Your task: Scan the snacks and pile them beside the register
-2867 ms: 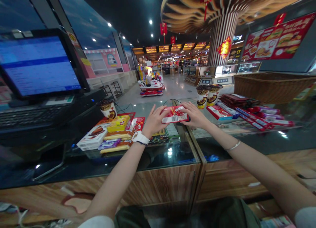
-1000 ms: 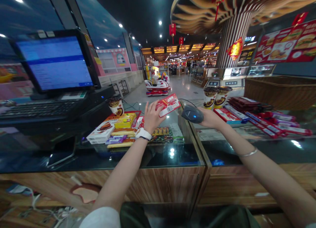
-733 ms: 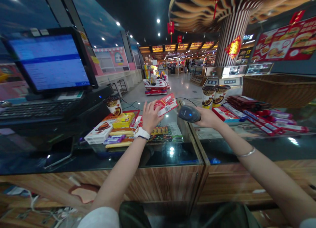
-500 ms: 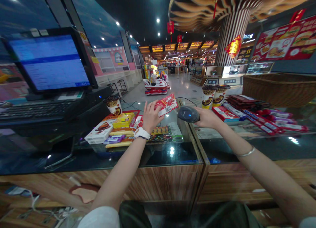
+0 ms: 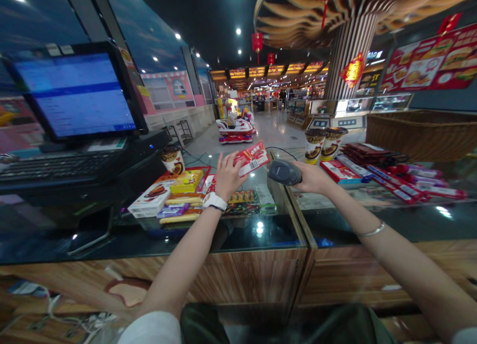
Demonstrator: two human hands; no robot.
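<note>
Well to the left of the red box (image 5: 255,159) stands the monitor (image 5: 78,93), its screen lit blue, with the keyboard (image 5: 63,168) also far left of that box. Closer to the box, left of it and toward the person, a white carton (image 5: 149,200) and a yellow pack (image 5: 187,181) lie on the bench (image 5: 257,240), and a paper cup (image 5: 173,160) stands left of the box. The left hand (image 5: 227,177) is at the box's left end, its fingers pinching it, and the box tilts with its right end raised and its barcode strip toward the person. Just right of the box is the dark scanner (image 5: 283,172); the blue light that glows on its top half a second earlier no longer shows. The right hand (image 5: 313,177), right of the box, grips the scanner's handle, its fingers wrapped round and mostly hidden; in the earliest frame this hand is on the box with the other. Further right of the box stand two cups (image 5: 313,146), then come the Mentos rolls (image 5: 391,182), and the wicker basket (image 5: 421,135) is farthest right of it.
</note>
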